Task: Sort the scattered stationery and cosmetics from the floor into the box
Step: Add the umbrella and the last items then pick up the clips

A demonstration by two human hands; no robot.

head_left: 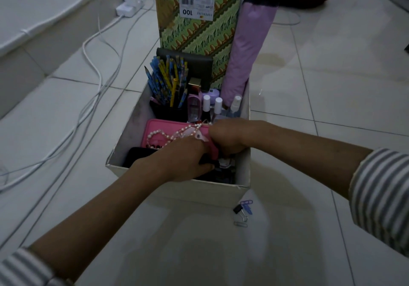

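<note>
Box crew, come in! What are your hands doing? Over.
Left hand and right hand down in the box, grips hidden. Binder clip and paper clips on floor beside it, not yet sorted. Nothing blocking.

The white open-topped box stood packed: pencils upright at its far left, white-capped bottles right of them, a pink case nearer. Paper clips lay outside its near-right corner.
</note>
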